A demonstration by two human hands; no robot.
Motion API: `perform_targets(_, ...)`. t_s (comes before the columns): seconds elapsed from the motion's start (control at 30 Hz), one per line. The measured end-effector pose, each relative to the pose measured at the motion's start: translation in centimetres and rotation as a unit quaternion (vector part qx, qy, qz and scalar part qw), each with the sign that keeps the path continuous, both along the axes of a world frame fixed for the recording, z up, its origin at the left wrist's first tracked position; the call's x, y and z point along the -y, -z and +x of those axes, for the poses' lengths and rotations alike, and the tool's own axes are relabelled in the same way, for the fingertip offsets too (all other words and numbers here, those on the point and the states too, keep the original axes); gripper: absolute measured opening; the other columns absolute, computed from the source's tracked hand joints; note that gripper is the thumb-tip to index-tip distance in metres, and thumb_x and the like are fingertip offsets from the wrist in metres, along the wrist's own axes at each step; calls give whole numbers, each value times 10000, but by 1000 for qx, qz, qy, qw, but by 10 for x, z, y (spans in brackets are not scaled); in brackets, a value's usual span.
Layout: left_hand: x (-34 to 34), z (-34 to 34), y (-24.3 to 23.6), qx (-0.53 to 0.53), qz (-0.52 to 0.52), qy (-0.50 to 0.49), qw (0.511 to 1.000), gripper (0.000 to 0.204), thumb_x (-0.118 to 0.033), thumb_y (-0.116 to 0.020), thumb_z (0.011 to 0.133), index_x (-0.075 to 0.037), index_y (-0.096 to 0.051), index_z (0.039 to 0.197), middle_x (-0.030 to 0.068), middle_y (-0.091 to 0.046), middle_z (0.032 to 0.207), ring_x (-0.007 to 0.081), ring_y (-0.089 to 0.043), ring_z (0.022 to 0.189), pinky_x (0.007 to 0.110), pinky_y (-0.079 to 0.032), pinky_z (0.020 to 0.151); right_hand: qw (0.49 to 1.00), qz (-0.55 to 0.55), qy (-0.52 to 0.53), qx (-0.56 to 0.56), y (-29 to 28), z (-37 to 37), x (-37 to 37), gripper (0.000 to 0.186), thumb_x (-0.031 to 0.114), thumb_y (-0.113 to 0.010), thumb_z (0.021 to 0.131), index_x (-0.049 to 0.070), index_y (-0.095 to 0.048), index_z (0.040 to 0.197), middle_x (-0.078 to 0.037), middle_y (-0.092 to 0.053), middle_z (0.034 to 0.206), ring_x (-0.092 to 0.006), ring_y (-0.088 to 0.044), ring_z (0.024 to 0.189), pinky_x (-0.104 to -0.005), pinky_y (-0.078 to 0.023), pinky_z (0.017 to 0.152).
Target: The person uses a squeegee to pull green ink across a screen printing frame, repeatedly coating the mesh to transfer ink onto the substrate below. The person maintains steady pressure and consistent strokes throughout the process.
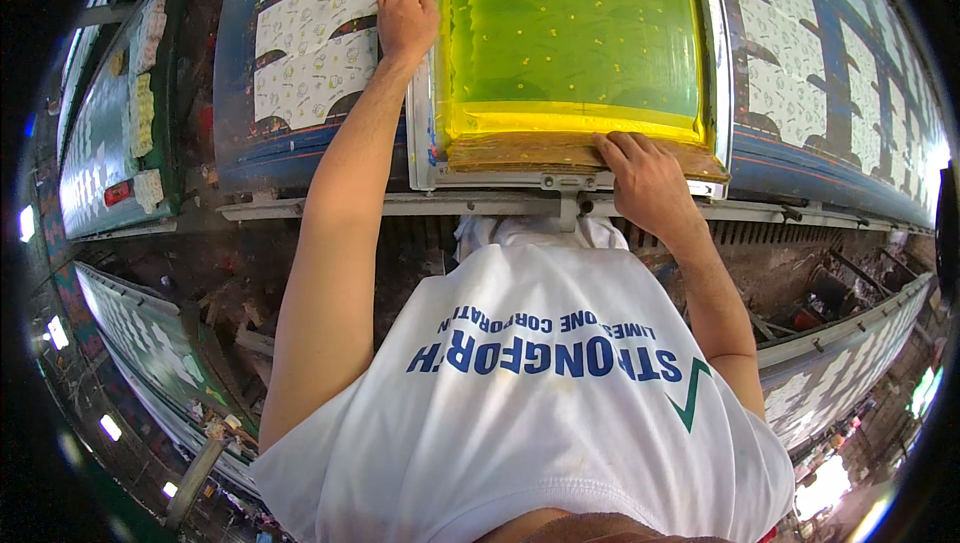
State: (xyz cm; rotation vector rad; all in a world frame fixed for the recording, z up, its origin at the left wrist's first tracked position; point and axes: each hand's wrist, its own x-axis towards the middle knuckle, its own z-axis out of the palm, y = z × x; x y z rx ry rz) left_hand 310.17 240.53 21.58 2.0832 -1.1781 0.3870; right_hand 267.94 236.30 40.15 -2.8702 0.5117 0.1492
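Note:
A screen-printing frame with metal sides lies flat on the long table before me, its mesh yellow-green with small yellow flecks. My left hand is closed on the frame's left side, towards the far end; its fingertips are partly hidden. Along the near end of the mesh lies a brown wooden squeegee, stained with yellow. My right hand is closed over the right part of this squeegee, fingers bent across its top. Whatever lies under the mesh cannot be made out.
Printed white fabric pieces lie on the dark table left of the frame, with more patterned pieces to the right. A metal rail runs along the table's near edge, meeting a bracket. Another table with sponge-like blocks stands far left.

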Motion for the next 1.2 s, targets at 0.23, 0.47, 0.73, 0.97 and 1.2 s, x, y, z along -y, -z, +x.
perform_targets(0.23,3,2,2,0,1,-3,1000,264,-130,-643,958,-120,-767,1191,119,-673,1042,340,-601,995,460,-499,919,995,-62,82,-10,28,11,-22,554,51,-763,762,109,-668,1305,-95,-691,1199,-304,-678,1133,-433,-580,911)
perform_targets(0.47,-2,0,-4,-52,21,-2,998,362,-43,-658,901,-92,-734,1252,121,-639,1101,339,-565,1055,455,-474,974,986,-86,144,13,43,60,9,337,104,-760,785,151,-721,1116,-84,-714,1039,-327,-724,1018,-452,-606,790)
perform_targets(0.73,-7,-5,-14,-67,20,5,998,407,25,-640,848,-91,-729,1228,112,-626,1111,337,-554,1087,453,-456,1013,979,-119,164,-25,51,178,136,303,104,-716,811,151,-788,1101,-132,-752,1024,-372,-737,939,-489,-610,793)
perform_targets(0.97,-1,-7,-23,-55,29,-18,998,418,66,-602,850,-78,-718,1225,109,-663,1112,344,-582,1095,464,-477,1006,977,-127,169,-6,53,278,257,229,124,-683,836,86,-787,1036,-187,-772,1008,-424,-756,928,-517,-626,792)
perform_targets(1.2,0,-7,-27,-61,65,-22,996,487,113,-542,825,-69,-705,1246,144,-674,1182,368,-584,1149,485,-467,1026,983,-142,113,1,37,347,347,227,158,-674,900,58,-795,1065,-211,-785,1067,-403,-776,993,-496,-645,826)
